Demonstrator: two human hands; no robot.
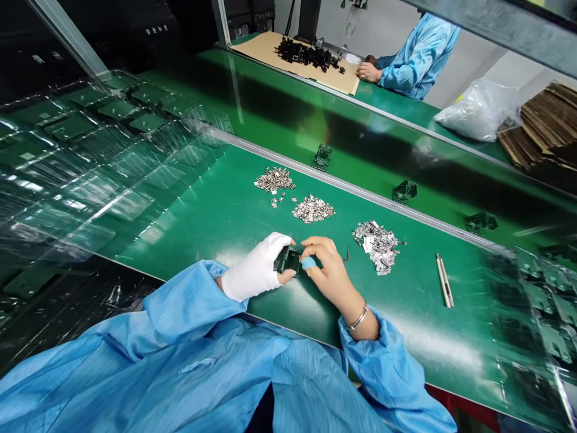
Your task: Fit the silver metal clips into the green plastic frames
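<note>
My left hand (259, 267), in a white glove with bare fingertips, is closed around the edges of a small green circuit board (288, 260). At the board's right side is my right hand (327, 264), its fingers bent and drawn together, with a blue cover on one finger. Whether a small part sits between those fingertips is hidden. Beyond the hands lie three piles of small metal parts: one at the back left (274, 179), a middle pile (313, 208) and a larger silvery pile (379, 245) to the right.
Clear plastic trays of boards (148, 123) fill the left; more trays (541, 294) stand at right. A pen-like tool (444, 280) lies on the green table. Past a metal rail (360, 191) are several loose boards (322, 155). A co-worker in blue (417, 57) works opposite.
</note>
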